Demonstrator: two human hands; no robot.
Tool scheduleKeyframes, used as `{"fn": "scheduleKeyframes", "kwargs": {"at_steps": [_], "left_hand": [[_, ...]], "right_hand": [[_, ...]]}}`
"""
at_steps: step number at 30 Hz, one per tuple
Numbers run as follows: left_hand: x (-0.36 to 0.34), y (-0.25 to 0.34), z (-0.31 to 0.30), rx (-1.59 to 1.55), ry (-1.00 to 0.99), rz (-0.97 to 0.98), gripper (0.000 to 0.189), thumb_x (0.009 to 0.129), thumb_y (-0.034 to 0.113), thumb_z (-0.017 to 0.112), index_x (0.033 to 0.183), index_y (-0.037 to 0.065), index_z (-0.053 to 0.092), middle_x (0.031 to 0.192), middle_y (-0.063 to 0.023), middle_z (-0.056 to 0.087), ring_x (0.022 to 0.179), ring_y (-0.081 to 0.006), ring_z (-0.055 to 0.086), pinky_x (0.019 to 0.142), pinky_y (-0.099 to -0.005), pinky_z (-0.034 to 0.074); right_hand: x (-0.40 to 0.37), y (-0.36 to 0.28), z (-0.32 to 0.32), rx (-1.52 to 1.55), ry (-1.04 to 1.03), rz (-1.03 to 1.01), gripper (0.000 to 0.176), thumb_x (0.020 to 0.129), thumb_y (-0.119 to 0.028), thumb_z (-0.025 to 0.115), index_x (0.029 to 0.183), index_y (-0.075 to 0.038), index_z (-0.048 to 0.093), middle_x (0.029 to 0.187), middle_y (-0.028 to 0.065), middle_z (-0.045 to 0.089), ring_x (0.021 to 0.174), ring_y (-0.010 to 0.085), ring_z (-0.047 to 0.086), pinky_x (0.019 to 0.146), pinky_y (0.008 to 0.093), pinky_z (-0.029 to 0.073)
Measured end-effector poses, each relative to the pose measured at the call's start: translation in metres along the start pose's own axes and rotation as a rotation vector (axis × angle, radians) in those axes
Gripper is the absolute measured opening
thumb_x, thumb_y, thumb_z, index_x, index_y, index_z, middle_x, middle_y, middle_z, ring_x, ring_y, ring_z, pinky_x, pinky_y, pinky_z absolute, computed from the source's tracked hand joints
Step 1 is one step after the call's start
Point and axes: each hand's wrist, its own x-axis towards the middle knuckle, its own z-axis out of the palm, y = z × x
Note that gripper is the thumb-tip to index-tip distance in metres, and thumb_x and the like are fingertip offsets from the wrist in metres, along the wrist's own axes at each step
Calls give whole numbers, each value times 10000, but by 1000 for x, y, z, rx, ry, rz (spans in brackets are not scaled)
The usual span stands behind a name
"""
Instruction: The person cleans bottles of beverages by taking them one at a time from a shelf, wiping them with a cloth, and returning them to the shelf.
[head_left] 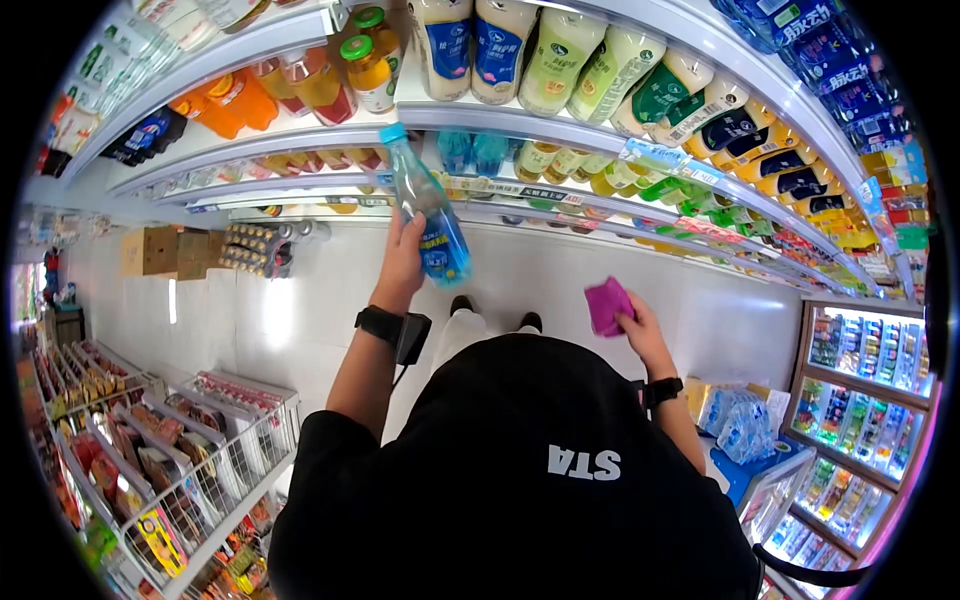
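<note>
My left hand (402, 262) is wrapped round a blue drink bottle (428, 215) with a light blue cap and a dark blue label. The bottle is tilted, its cap toward the shelf edge. Over on the right, my right hand (643, 330) grips a folded purple cloth (607, 305) between thumb and fingers, apart from the shelves. Close beyond the bottle's cap are the shelf rows, with a green-capped juice bottle (368, 75) and white-and-blue bottles (442, 48) on the upper one. Two similar blue bottles (472, 150) stand on the row below.
Tiered drink shelves (560, 125) curve across the front. Cardboard boxes (165, 252) and a pack of cans (258, 250) sit on the floor at left. Behind are a wire snack rack (220, 500), wrapped water bottles (740, 420) and lit glass-door coolers (865, 400).
</note>
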Motion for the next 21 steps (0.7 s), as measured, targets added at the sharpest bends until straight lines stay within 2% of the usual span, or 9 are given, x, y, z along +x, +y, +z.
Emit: {"fn": "scheduleKeyframes", "kwargs": {"at_steps": [3, 4, 6, 8, 11, 16, 18, 20, 21], "left_hand": [[-25, 10, 34, -56, -178, -67, 538, 1011, 457, 428, 1376, 62, 402, 1035, -163, 649, 910, -237, 666, 786, -368, 566], [-31, 12, 47, -49, -170, -61, 538, 1011, 457, 428, 1376, 62, 402, 1035, -163, 649, 910, -237, 666, 786, -368, 566], [-43, 8, 70, -63, -130, -213, 777, 954, 697, 310, 1221, 8, 549, 1055, -143, 647, 923, -239, 667, 800, -374, 561], [-49, 9, 95, 9, -89, -216, 831, 956, 719, 166, 1302, 45, 509, 1084, -151, 651, 911, -241, 675, 798, -375, 565], [-59, 13, 130, 133, 48, -166, 842, 951, 723, 126, 1315, 62, 497, 1088, -144, 652, 923, -243, 674, 815, -384, 565], [-61, 43, 152, -181, 151, 13, 804, 951, 727, 188, 1295, 70, 500, 1062, -104, 650, 895, -210, 671, 792, -369, 575], [-66, 54, 153, -161, 145, 36, 815, 939, 746, 205, 1244, 66, 533, 1006, -104, 660, 884, -210, 673, 788, -366, 575], [-62, 52, 149, -164, 152, 96, 812, 937, 749, 219, 1208, 63, 558, 973, -109, 666, 879, -217, 674, 776, -363, 577], [-61, 47, 144, -198, 110, 104, 740, 950, 707, 322, 1200, 52, 563, 987, -113, 668, 898, -226, 677, 779, -364, 579]], "right_hand": [[36, -102, 38, -173, -64, -409, 374, 929, -14, 557, 1302, 2, 552, 1107, 91, 616, 1000, 180, 596, 893, 291, 468], [43, -133, 49, -230, -59, -575, 369, 937, -21, 551, 1305, 3, 554, 1164, 124, 603, 1038, 219, 595, 926, 302, 451], [57, -182, 65, -280, -80, -804, 404, 928, -11, 534, 1332, -3, 538, 1301, 184, 550, 1168, 307, 552, 1010, 347, 410], [60, -222, 83, -271, -51, -958, 445, 902, 4, 529, 1346, -23, 533, 1408, 191, 498, 1287, 344, 489, 1072, 391, 377], [63, -234, 101, -237, -224, -1033, 473, 888, 15, 517, 1356, -50, 532, 1473, 165, 450, 1379, 350, 400, 1125, 414, 334], [46, -206, 91, -278, -456, -1221, 527, 834, 81, 544, 1328, -100, 572, 1474, 120, 462, 1409, 340, 361, 1152, 429, 320], [30, -195, 79, -317, -650, -1358, 537, 800, 95, 576, 1292, -118, 606, 1444, 119, 494, 1397, 348, 379, 1129, 440, 360], [30, -186, 64, -347, -642, -1384, 512, 817, 95, 562, 1283, -112, 612, 1418, 109, 520, 1347, 331, 445, 1092, 428, 404], [33, -181, 55, -377, -627, -1402, 488, 834, 94, 548, 1274, -106, 617, 1393, 99, 546, 1296, 314, 510, 1055, 416, 447]]}}
